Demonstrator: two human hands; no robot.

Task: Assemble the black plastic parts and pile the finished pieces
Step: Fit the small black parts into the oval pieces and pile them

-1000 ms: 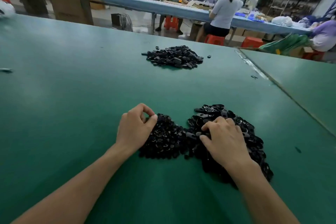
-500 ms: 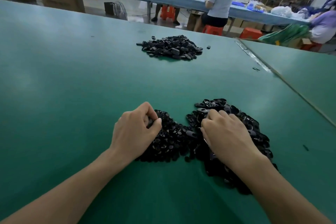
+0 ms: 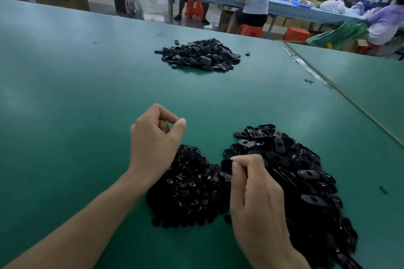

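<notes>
Green matting covers the table (image 3: 65, 94), dull and faintly mottled, and everything I am working with on it is glossy black plastic.

Furthest left, my left hand (image 3: 153, 144) hovers above the far edge of the heap of small parts (image 3: 190, 188). The thumb and forefinger tips are pressed together and the other fingers are curled under. Nothing black shows between the tips, so I cannot tell whether a part is pinched there. The heap itself is made of little rounded, button-like bits, shiny and densely packed.

Further back, near the middle of the table, sits the finished pile (image 3: 201, 54), a low mound of smooth, closed oval pieces. One stray piece (image 3: 247, 53) lies just beside its right edge.

Next comes the oval shell (image 3: 226, 162), nipped between the thumb and forefinger of my right hand (image 3: 255, 199) and held between the two near heaps. To its right is the heap of oval shells (image 3: 295, 179). These are larger, flat ovals with raised rims, some with a hole in the face, and they slide loosely over one another.

I judge this to be the pick-up step, with one shell in hand and its mate about to meet it. The next move calls for bringing both hands together, lining up the small part with the shell and pressing until it seats. The result then goes on the far pile.

A seam (image 3: 349, 101) runs diagonally across the table on the right.
</notes>
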